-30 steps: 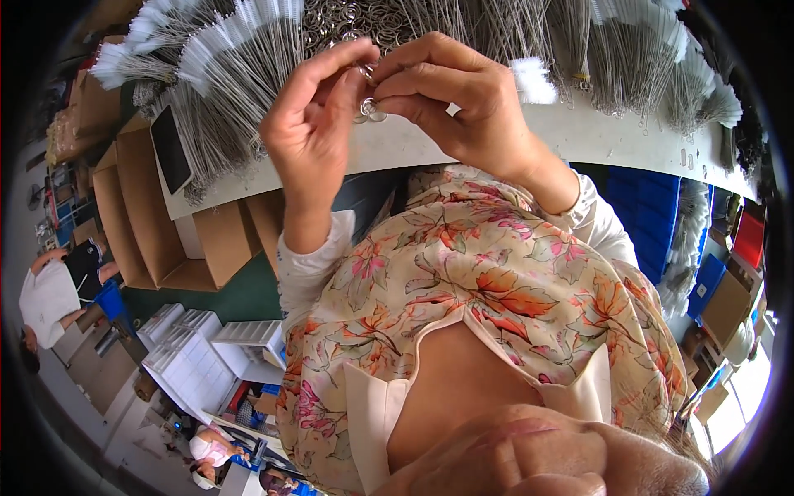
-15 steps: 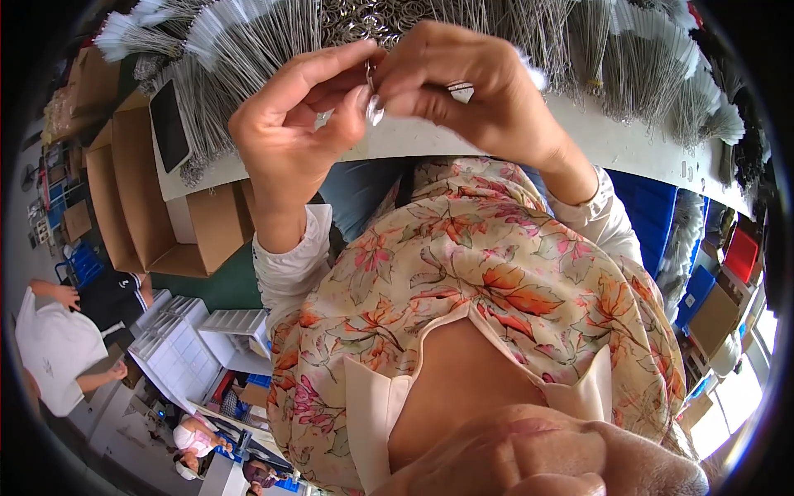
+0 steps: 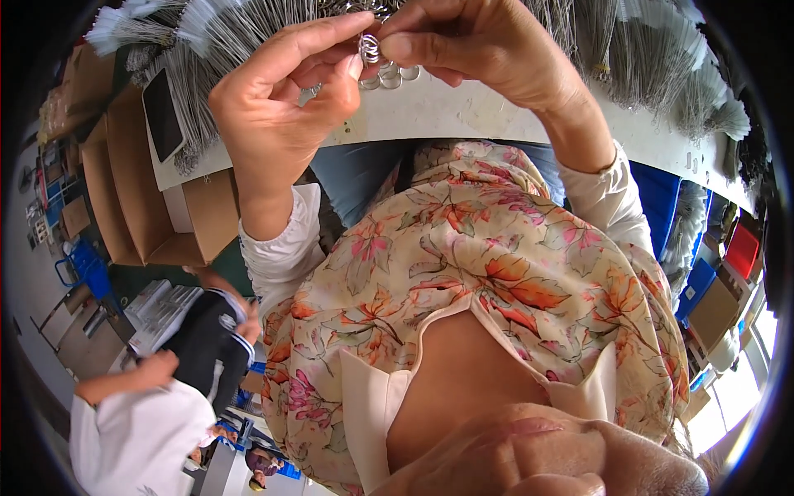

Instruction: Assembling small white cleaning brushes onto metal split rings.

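A few shiny metal rings (image 3: 369, 50) are bunched upright at the table's near edge, between my two hands. My left hand (image 3: 285, 103) is closed, pinching them between thumb and fingers from the left. From the right, my right hand (image 3: 475, 45) is closed too, its thumb and fingertips against the same rings; its fingertips are partly hidden. Several loose rings (image 3: 390, 78) lie on the white tabletop (image 3: 463, 112) just below the fingers, and more are partly hidden behind my hands.
Bundles of thin grey wires with whitish ends (image 3: 219, 41) line the table on both sides. A dark phone (image 3: 164, 116) lies at the left edge. Beyond are an open cardboard box (image 3: 132, 198), a blue bin (image 3: 657, 202) and a co-worker in a white shirt (image 3: 141, 434).
Both hands have shifted a little up and away from me, and rings now show clearly between them. Loose rings below have come into sight. The co-worker at left has moved nearer.
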A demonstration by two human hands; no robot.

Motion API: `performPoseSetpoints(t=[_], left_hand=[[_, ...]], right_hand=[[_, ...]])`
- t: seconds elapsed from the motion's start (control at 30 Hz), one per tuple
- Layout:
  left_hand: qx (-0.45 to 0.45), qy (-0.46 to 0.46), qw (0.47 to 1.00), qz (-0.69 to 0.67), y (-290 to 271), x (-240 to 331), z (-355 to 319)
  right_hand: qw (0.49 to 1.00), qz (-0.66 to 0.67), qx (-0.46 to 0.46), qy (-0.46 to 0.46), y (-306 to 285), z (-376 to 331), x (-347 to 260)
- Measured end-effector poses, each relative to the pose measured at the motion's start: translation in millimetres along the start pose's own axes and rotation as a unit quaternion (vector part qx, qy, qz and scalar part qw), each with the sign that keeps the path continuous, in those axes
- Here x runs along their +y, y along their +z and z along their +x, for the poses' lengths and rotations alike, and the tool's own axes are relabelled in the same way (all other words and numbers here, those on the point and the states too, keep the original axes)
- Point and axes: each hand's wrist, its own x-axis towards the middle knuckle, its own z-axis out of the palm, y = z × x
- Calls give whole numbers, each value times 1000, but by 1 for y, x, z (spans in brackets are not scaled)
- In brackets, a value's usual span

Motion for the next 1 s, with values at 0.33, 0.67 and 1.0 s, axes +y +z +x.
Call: performPoseSetpoints(t=[0.33,0.67,1.0], left_hand=[[23,-58,988,-144,5,-3,-7],[7,-67,993,-93,4,-7,-11],[43,69,997,-5,6,-15,-14]], right_hand=[[972,230,-40,17,9,-2,36],[998,61,30,-8,12,-3,29],[993,16,-75,85,-3,1,6]])
